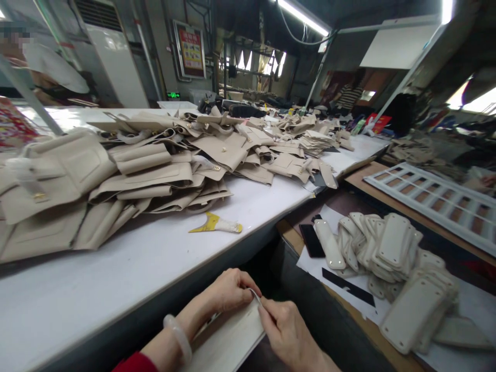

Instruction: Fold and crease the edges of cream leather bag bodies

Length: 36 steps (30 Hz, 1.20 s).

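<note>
Two-handed, pinches a pale panel (228, 338) below and between left grip (232, 290) and right grip (285, 320), both closed on its far end, with a yellow tool (212, 223) on the counter (93, 289) beyond them.

Single head-height view, forward and down, close above left hand (231, 290) and right hand (285, 325).

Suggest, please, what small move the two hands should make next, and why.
Perhaps hold the pale piece steady with the left hand and gently press its curved edge flat with the right hand, because both hands pinch its far end close together and that edge appears to bend up between them.
</note>
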### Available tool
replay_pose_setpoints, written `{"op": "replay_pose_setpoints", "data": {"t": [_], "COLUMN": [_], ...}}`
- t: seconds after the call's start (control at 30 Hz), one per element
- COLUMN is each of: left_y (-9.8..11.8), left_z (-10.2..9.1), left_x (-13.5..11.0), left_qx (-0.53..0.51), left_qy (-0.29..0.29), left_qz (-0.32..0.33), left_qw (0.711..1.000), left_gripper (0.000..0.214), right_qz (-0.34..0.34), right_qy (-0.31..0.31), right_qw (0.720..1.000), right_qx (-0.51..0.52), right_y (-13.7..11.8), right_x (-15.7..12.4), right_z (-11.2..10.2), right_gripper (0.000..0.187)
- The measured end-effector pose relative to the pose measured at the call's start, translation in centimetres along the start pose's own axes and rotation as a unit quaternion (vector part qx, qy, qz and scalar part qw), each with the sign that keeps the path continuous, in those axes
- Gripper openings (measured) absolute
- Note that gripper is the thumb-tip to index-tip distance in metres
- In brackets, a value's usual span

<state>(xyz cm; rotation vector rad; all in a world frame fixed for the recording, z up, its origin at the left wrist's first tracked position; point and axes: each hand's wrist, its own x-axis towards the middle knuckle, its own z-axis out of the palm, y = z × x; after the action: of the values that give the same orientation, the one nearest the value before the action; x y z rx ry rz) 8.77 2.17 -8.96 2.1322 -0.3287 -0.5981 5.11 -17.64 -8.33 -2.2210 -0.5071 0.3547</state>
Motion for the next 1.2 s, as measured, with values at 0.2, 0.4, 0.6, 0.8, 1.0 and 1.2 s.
{"op": "replay_pose_setpoints", "data": {"t": [0.2, 0.4, 0.6, 0.8, 1.0, 1.2], "left_y": [-0.1, 0.0, 0.5, -0.3, -1.2, -1.1], "left_z": [-0.1, -0.4, -0.4, -1.7, -2.4, -0.4], "left_x": [-0.2, -0.4, -0.9, -1.9, -6.4, -12.6], "left_qx": [-0.011, -0.013, -0.015, -0.068, -0.038, 0.010], "left_qy": [0.004, 0.018, 0.034, -0.003, 0.036, 0.180], "left_qz": [-0.003, -0.013, -0.006, 0.024, -0.017, -0.090], "left_qw": [1.000, 1.000, 0.999, 0.997, 0.998, 0.979], "left_gripper": [0.037, 0.031, 0.035, 0.046, 0.066, 0.056], "right_qz": [0.191, 0.239, 0.251, 0.276, 0.218, 0.224], "right_qy": [-0.013, -0.104, -0.149, -0.196, -0.227, -0.170], "right_qw": [0.940, 0.860, 0.859, 0.883, 0.914, 0.920], "right_qx": [0.281, 0.438, 0.421, 0.326, 0.255, 0.274], "right_y": [1.9, 1.2, 0.1, -0.5, -0.5, 1.2], "right_x": [2.2, 2.2, 2.6, 3.8, 3.8, 2.3], "right_z": [-0.2, 0.1, -0.3, -1.0, -0.9, 0.2], "right_gripper": [0.048, 0.051, 0.047, 0.048, 0.048, 0.070]}}
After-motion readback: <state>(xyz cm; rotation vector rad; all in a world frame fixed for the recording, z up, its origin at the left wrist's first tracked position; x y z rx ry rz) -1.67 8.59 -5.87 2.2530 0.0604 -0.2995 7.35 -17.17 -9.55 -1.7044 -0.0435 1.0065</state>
